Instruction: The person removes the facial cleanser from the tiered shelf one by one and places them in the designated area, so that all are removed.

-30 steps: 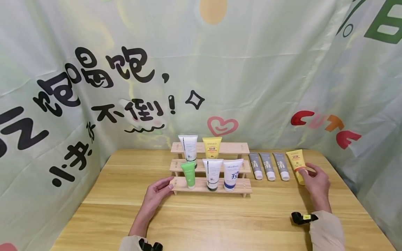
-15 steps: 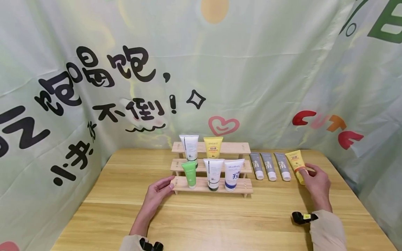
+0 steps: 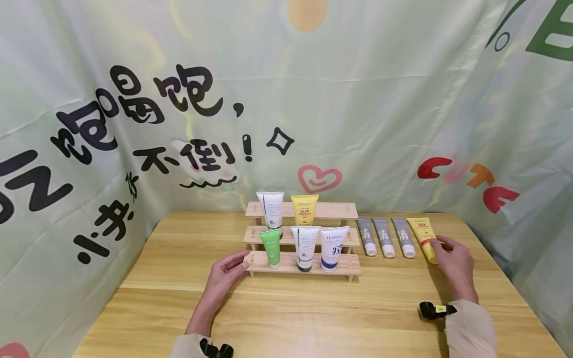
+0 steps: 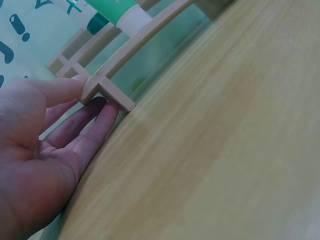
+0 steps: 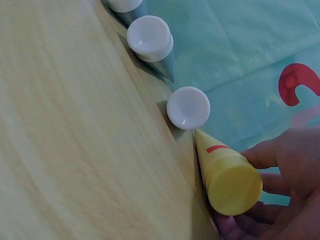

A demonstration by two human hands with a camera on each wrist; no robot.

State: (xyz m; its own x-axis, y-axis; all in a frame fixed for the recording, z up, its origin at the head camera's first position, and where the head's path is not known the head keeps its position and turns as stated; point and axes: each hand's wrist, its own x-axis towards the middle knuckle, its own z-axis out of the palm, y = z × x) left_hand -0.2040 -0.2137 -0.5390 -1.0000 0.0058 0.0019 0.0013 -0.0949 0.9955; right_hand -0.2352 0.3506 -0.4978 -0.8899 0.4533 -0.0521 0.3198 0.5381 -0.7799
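My left hand holds the left end of a three-tier wooden display stand, thumb at the shelf's end and fingers by its leg. Farther right, my right hand has its thumb and fingers around the cap end of a yellow squeeze tube lying on the table. The tube's round cap faces the right wrist camera. To its left lie three grey tubes with white caps. Upright on the stand are a green tube, a second yellow tube and several white tubes.
The wooden table runs back to a printed cloth backdrop, which hangs behind and along both sides. The right-hand grey tube's cap is close beside the yellow tube.
The yellow tube on the table has turned slightly, its cap end swinging right, closer to the grey tubes' angle. My right hand has shifted a little right with it; my left hand stays put.
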